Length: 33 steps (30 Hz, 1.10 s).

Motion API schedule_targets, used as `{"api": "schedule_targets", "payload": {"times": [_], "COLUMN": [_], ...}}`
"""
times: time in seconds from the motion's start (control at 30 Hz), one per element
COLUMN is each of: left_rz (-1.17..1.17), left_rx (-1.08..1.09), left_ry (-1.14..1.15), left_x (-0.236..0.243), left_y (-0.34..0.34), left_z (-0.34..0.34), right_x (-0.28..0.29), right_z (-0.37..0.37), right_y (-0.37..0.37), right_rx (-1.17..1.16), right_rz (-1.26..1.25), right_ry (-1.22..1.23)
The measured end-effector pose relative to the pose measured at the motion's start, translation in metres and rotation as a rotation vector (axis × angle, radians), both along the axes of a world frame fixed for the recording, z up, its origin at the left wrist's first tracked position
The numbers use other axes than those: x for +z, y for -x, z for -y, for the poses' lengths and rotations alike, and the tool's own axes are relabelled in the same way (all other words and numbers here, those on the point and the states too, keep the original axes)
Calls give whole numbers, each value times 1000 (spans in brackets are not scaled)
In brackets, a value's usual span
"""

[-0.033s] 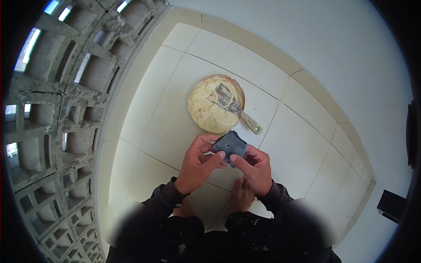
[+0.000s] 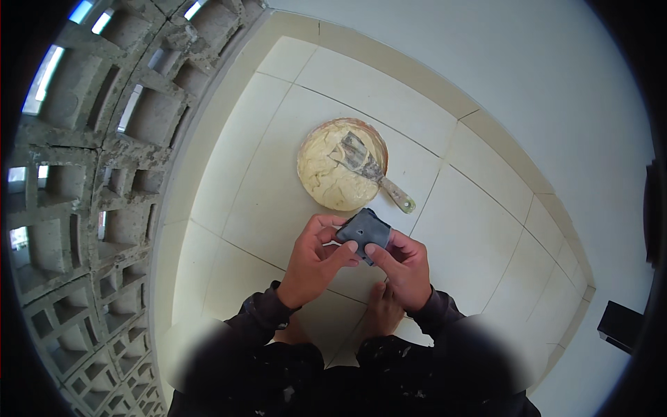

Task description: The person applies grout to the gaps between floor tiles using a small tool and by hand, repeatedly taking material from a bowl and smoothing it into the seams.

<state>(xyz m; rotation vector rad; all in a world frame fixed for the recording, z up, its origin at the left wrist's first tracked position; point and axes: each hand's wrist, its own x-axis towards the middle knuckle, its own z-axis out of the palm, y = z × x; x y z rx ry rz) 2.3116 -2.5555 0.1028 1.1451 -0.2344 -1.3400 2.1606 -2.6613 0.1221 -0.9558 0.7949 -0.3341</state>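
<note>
Both of my hands pinch a folded dark grey sheet [image 2: 365, 232], roughly square, with a small hole or mark near its middle. My left hand [image 2: 314, 258] grips its left side, thumb on the near face and fingers behind. On the other side my right hand [image 2: 403, 267] has its thumb pressed near the lower edge, its fingers curled behind. Just beyond lies a round tub [image 2: 384, 144] filled with cream-coloured putty [image 2: 325, 177]. A putty knife [image 2: 365, 158] rests on the putty, its smeared blade on top and its worn handle sticking out over the near right rim.
Pale tiles [image 2: 472, 229] cover the floor around my bare feet [image 2: 383, 311]. A wall of pierced concrete blocks [image 2: 97, 181] rises on the left; a plain pale wall [image 2: 556, 104] runs along the far and right sides. A black box-like object [image 2: 620, 325] is at the right.
</note>
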Motion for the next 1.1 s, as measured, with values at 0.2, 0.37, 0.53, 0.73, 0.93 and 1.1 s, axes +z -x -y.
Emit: {"api": "schedule_targets", "payload": {"times": [0.2, 0.37, 0.53, 0.73, 0.93, 1.1], "left_rz": [249, 137, -191, 82, 159, 55], "left_rx": [-12, -25, 96, 164, 360, 393], "left_ry": [6, -53, -130, -214, -292, -246], "left_x": [-11, -6, -17, -45, -90, -102], "left_y": [-4, -3, 11, -4, -27, -34], "left_z": [1, 8, 6, -8, -4, 5], "right_x": [-3, -7, -2, -6, -35, -50], "right_z": [7, 3, -8, 55, 71, 56], "right_y": [5, 2, -14, -46, -80, -89], "right_rx": [130, 55, -143, 224, 459, 627], "right_rz": [-185, -131, -113, -375, -297, -322], "right_ry": [93, 60, 95, 902, 1301, 1294]}}
